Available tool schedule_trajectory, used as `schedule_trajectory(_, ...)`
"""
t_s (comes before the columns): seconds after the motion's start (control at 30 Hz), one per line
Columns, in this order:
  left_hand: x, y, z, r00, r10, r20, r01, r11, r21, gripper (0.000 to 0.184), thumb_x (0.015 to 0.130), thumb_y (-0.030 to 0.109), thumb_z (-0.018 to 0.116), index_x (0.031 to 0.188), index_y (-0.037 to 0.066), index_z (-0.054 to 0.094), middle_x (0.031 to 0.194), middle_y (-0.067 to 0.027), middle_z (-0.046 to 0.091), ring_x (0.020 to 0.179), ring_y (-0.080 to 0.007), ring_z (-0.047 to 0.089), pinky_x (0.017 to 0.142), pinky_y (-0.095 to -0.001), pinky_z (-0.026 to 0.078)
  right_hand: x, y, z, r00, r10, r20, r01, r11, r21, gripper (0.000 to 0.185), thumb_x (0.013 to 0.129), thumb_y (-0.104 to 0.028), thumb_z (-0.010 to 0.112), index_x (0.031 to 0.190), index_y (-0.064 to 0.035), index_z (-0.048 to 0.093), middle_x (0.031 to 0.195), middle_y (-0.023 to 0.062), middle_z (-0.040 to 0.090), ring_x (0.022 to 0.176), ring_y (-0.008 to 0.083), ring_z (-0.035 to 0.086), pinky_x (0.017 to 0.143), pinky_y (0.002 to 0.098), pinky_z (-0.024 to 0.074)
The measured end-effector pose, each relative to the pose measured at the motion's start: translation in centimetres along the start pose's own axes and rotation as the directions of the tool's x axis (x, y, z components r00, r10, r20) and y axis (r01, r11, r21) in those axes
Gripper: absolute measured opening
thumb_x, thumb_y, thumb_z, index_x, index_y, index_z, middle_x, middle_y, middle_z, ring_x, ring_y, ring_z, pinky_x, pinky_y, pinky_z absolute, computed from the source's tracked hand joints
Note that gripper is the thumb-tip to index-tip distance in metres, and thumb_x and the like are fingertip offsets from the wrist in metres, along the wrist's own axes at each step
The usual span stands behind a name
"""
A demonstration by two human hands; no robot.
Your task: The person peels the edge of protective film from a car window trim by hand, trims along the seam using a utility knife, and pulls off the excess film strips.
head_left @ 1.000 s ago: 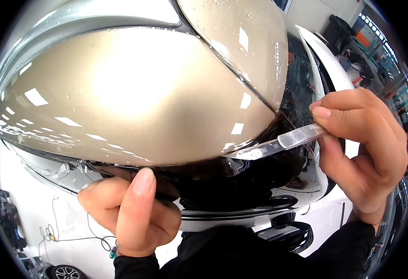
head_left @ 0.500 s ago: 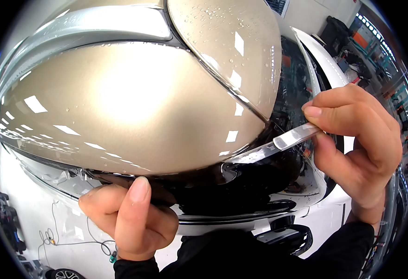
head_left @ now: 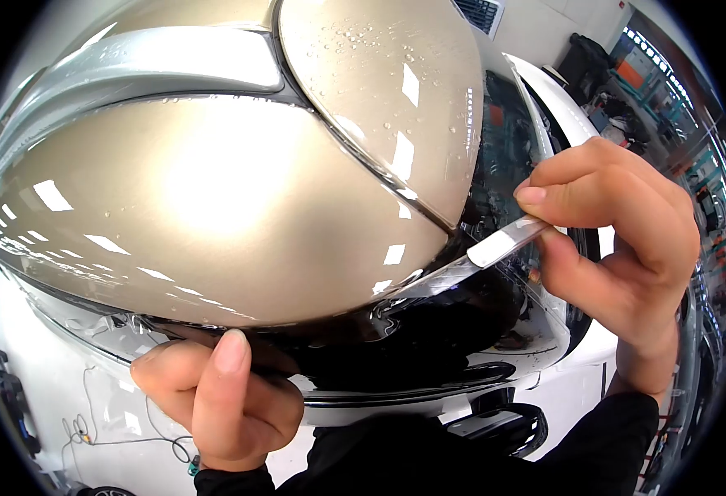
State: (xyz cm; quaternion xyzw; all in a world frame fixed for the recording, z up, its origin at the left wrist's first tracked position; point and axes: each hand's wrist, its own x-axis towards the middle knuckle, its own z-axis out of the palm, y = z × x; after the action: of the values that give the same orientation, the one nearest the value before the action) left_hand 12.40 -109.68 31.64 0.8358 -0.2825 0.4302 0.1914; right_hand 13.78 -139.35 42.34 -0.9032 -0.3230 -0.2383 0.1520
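Observation:
A glossy beige-gold car body panel [head_left: 313,223] fills the middle, beaded with water droplets. Wrinkled clear film [head_left: 119,321] hangs along its lower edge. At that edge my left hand [head_left: 226,401] is closed, thumb up and fingers curled, pinching the film; its exact grip is partly hidden. On the right, my right hand [head_left: 619,223] pinches a slim silver-handled utility knife [head_left: 503,242] between thumb and fingers. The thin blade points left and lies along the panel's lower right edge, close to where a dark seam ends.
A silver trim piece [head_left: 156,62] curves across the upper left. Dark glass [head_left: 508,140] and a white body part [head_left: 561,103] lie to the right. Below are a side mirror [head_left: 503,430] and a cable [head_left: 131,441] on the white floor.
The panel and both hands have shifted slightly left in view, with the panel also lower. The knife tip sits slightly further left in view; both grips look the same.

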Motion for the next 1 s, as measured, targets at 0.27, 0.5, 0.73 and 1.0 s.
schedule_trajectory(0.27, 0.2, 0.1, 0.0, 1.000, -0.019, 0.001, 0.019, 0.999, -0.036, 0.028, 0.108, 0.005, 0.039, 0.136, 0.006, 0.045, 0.090, -0.0104, 0.049, 0.079, -0.0187, 0.045, 0.069, -0.0304, 0.037, 0.6, 0.6, 0.2, 0.999, 0.010, -0.035, -0.007, 0.996, 0.093, 0.020, 0.065, 0.000, 0.073, 0.085, 0.0004, 0.070, 0.087, 0.0132, 0.072, 0.072, 0.0188, 0.068, 0.064, 0.0275, 0.0516)
schedule_trajectory(0.5, 0.2, -0.4, -0.4, 1.000, -0.008, 0.030, 0.009, 1.000, -0.027, 0.029, 0.108, 0.005, 0.040, 0.136, 0.006, 0.045, 0.093, -0.0097, 0.048, 0.081, -0.0198, 0.044, 0.071, -0.0303, 0.039, 1.1, 0.9, 0.1, 0.999, 0.023, -0.037, -0.018, 0.991, 0.135, 0.020, 0.064, 0.002, 0.073, 0.084, 0.0004, 0.071, 0.086, 0.0128, 0.072, 0.073, 0.0192, 0.069, 0.065, 0.0272, 0.0527)
schedule_trajectory(0.73, -0.2, -0.5, -0.4, 0.999, -0.003, 0.051, 0.003, 1.000, -0.002, 0.028, 0.108, 0.006, 0.040, 0.136, 0.006, 0.045, 0.094, -0.0102, 0.049, 0.081, -0.0203, 0.044, 0.072, -0.0311, 0.040, 1.2, 1.7, 0.4, 0.999, -0.006, -0.034, 0.010, 0.992, 0.123, 0.020, 0.063, 0.002, 0.072, 0.083, -0.0004, 0.071, 0.084, 0.0117, 0.072, 0.072, 0.0183, 0.069, 0.064, 0.0269, 0.0529)
schedule_trajectory(1.0, -0.1, -0.3, -0.5, 0.998, -0.018, 0.055, 0.015, 0.998, 0.054, 0.028, 0.108, 0.007, 0.040, 0.136, 0.008, 0.044, 0.095, -0.0106, 0.050, 0.082, -0.0215, 0.046, 0.074, -0.0337, 0.040, 1.3, 2.2, 0.3, 0.999, -0.019, -0.030, 0.023, 0.992, 0.126, 0.019, 0.063, 0.002, 0.072, 0.082, -0.0008, 0.070, 0.083, 0.0113, 0.072, 0.069, 0.0176, 0.068, 0.062, 0.0264, 0.0525)
